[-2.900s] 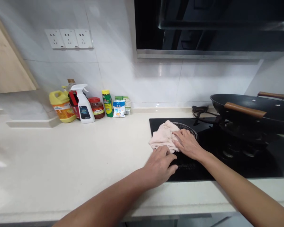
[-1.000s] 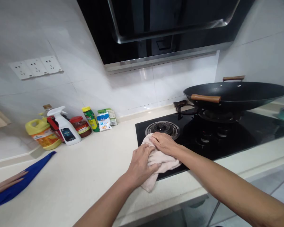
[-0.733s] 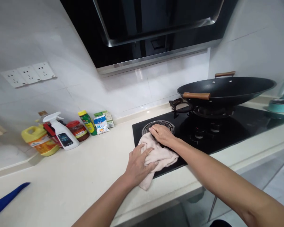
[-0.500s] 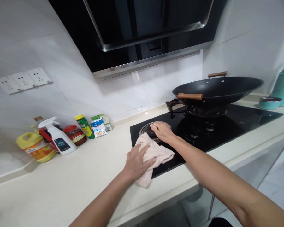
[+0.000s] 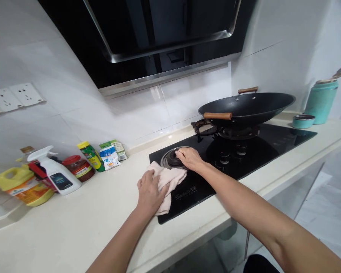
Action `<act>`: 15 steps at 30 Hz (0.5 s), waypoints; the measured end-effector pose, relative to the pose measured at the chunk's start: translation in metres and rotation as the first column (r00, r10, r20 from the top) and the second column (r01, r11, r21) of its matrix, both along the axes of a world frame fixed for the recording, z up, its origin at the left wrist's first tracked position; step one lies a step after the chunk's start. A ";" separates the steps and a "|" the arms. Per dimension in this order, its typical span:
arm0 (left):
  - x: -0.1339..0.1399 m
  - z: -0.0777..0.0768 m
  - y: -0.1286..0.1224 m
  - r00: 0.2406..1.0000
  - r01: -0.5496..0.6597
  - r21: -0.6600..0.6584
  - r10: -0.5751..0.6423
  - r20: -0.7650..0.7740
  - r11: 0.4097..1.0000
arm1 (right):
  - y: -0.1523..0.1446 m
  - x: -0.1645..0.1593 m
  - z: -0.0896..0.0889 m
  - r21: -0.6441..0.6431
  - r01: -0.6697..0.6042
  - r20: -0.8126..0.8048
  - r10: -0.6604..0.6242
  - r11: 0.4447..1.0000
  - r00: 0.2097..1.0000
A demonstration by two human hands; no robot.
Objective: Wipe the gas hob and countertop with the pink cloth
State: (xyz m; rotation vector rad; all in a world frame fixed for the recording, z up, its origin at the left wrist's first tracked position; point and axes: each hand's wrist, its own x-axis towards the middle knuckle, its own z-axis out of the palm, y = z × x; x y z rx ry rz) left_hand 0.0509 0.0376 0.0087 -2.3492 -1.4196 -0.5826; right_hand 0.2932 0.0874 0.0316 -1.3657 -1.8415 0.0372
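My left hand presses down on a pale pink cloth, fingers bent over it. The cloth lies crumpled across the front left edge of the black glass gas stove, partly on the pale counter. At the left burner is my right hand, its fingers curled closed against the burner's dark centre. What the fingertips grip there is partly hidden by the hand.
A black wok with wooden handles sits on the right burner, behind two knobs. Left on the counter stand a spray bottle, a yellow jug, a red-lidded jar and packets. The range hood hangs above.
My left hand has slid the cloth leftward, uncovering the lettering on the stove's front. My right hand stays at the left burner. The view has turned slightly right.
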 end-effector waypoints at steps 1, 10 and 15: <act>-0.002 -0.001 0.001 0.999 0.045 -0.007 -0.045 0.016 0.999 | 0.001 0.000 -0.002 -0.005 -0.002 0.001 0.002 1.000 1.000; 0.000 0.007 -0.028 0.923 0.365 -0.057 -0.353 0.150 0.929 | 0.003 -0.002 -0.011 -0.036 -0.035 -0.005 0.035 0.999 0.999; 0.005 0.013 -0.036 0.901 0.421 -0.141 -0.396 0.175 0.896 | 0.004 -0.004 -0.017 -0.078 -0.066 -0.009 0.066 0.995 0.998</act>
